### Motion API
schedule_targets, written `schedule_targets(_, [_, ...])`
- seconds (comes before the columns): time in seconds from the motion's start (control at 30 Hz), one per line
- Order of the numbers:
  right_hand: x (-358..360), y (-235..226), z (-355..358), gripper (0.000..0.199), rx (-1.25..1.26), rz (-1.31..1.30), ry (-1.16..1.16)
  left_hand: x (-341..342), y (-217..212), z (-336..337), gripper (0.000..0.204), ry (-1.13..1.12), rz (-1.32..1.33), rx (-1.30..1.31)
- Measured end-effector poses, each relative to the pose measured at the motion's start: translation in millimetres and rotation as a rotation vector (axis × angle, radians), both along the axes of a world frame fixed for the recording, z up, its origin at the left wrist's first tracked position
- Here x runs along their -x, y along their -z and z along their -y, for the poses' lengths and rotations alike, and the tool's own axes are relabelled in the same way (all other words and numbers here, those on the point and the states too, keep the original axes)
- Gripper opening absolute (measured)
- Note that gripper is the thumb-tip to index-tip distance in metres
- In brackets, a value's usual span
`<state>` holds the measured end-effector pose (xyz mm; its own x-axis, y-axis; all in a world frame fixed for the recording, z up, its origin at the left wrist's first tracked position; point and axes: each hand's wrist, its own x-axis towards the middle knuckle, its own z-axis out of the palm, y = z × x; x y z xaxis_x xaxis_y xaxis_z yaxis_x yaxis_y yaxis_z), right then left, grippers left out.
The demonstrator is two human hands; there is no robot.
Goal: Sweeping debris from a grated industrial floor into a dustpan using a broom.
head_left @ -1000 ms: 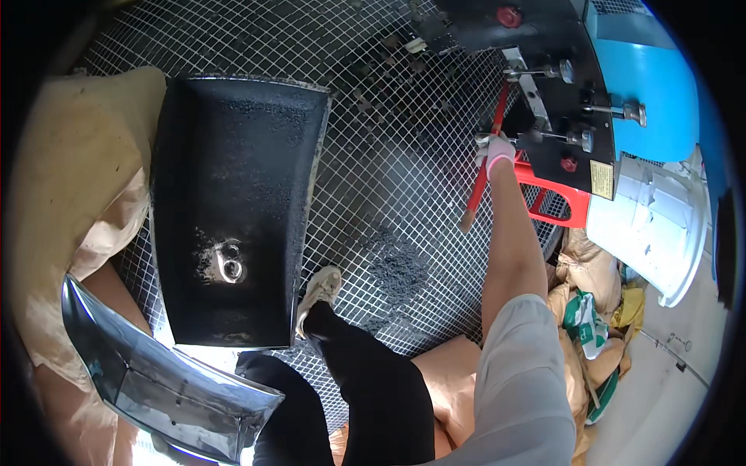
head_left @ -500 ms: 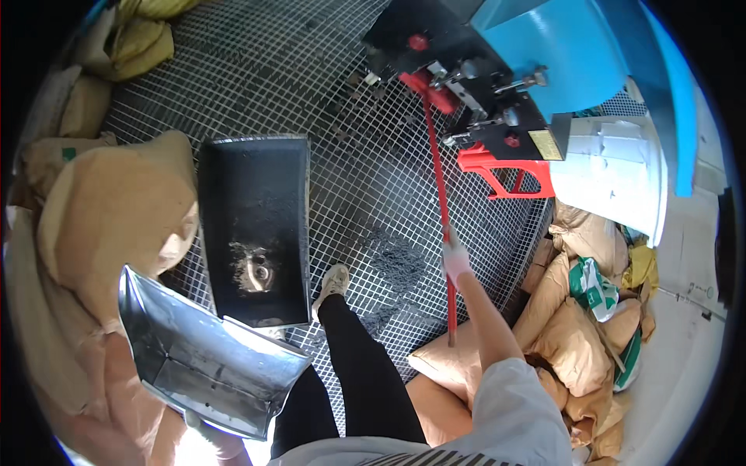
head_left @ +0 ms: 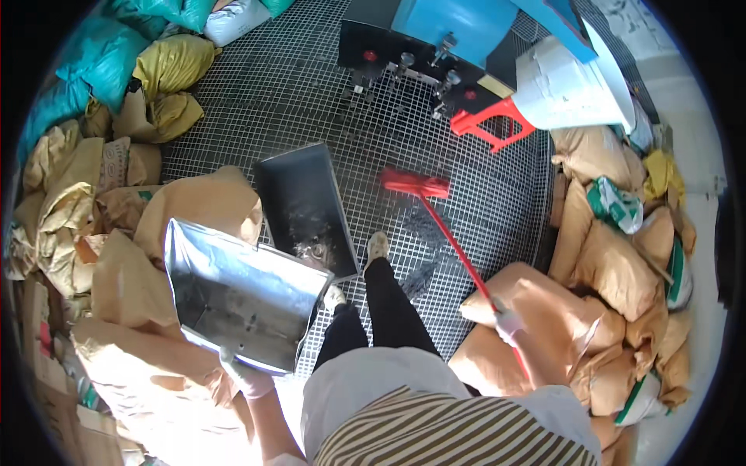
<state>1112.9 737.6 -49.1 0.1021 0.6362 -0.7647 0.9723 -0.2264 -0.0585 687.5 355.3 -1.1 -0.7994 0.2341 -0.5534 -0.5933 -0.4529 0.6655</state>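
I have the right hand round a red, long-handled broom, head at twelve o'clock.
Likely light, stiff; hold high. Left hand clasps a silvery, boxy metal pan at ten o'clock: probably slick, rim best.

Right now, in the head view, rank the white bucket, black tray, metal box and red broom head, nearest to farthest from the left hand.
1. Metal box: held in the left hand.
2. Black tray: beyond the box.
3. Red broom head: right of the tray.
4. White bucket: upper right.
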Motion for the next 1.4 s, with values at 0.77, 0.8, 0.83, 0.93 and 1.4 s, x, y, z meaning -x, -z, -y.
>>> schedule_targets(0.77, [-157.2,4.4,-110.0,0.041,-0.025,0.314,-0.866,26.7,-49.9,-119.2,0.07,0.029,-0.024,0.079])
schedule_targets(0.8, [-158.5,-22.2,-111.1,0.042,-0.021,0.359,-0.875,27.0,-51.9,-117.9,0.07,0.018,-0.036,0.09])
schedule_targets(0.83, [-162.6,-50.8,-111.0,0.043,-0.05,0.339,-0.881,27.9,-52.6,-120.0,0.07,0.017,-0.04,0.091])
schedule_targets(0.93, [-196.3,-75.1,-116.3,0.041,-0.013,0.381,-0.763,29.7,-60.2,-121.7,0.073,-0.029,-0.056,0.152])
schedule_targets(1.4, [-180.1,-62.2,-156.3,0.014,0.273,0.205,0.23,41.0,-76.1,-121.2,0.071,-0.19,-0.065,0.324])
